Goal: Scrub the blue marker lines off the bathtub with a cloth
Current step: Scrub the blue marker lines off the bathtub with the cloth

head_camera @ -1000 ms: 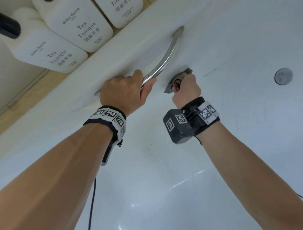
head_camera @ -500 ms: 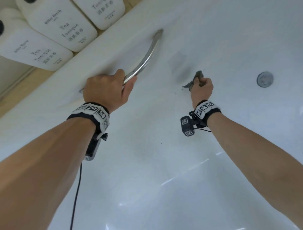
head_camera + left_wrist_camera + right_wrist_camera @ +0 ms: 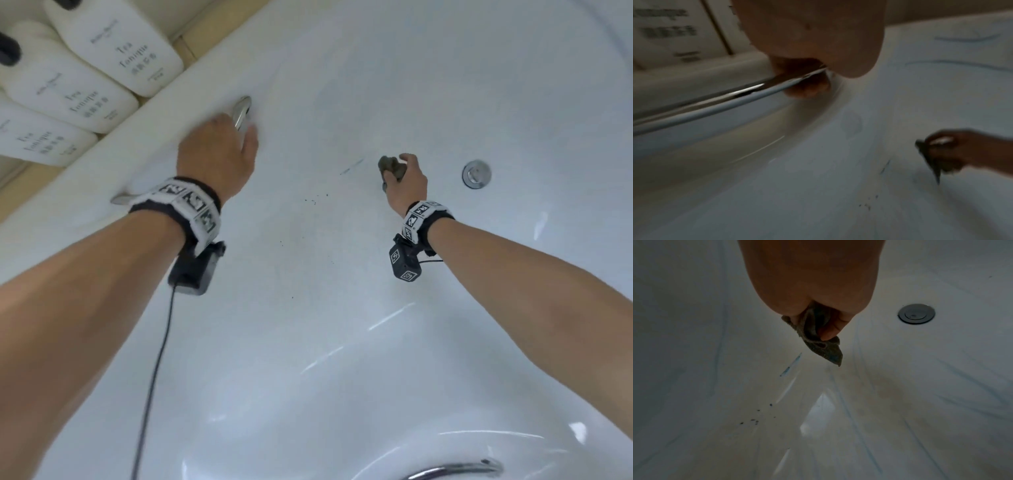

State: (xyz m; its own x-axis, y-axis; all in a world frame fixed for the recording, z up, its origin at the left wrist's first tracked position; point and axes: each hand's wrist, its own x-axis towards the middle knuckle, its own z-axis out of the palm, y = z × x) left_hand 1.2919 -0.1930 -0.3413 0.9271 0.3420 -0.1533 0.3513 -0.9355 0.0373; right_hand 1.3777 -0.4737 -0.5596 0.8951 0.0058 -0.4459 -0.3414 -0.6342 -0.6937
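Right hand (image 3: 407, 181) bunches a small grey-brown cloth (image 3: 822, 344) inside the white bathtub (image 3: 308, 342).
Short blue marker line (image 3: 791, 364) lies just left of that grip; left hand (image 3: 215, 154) clasps the curved chrome grab bar (image 3: 715, 104).

My right hand (image 3: 812, 280) pinches a dark, crumpled cloth (image 3: 818, 340), its tip hanging just over the white bathtub wall (image 3: 694, 321). I see a short blue marker line (image 3: 791, 364) left of the cloth, dark specks (image 3: 754, 418) nearer me, and a round metal drain fitting (image 3: 916, 313) to the right.
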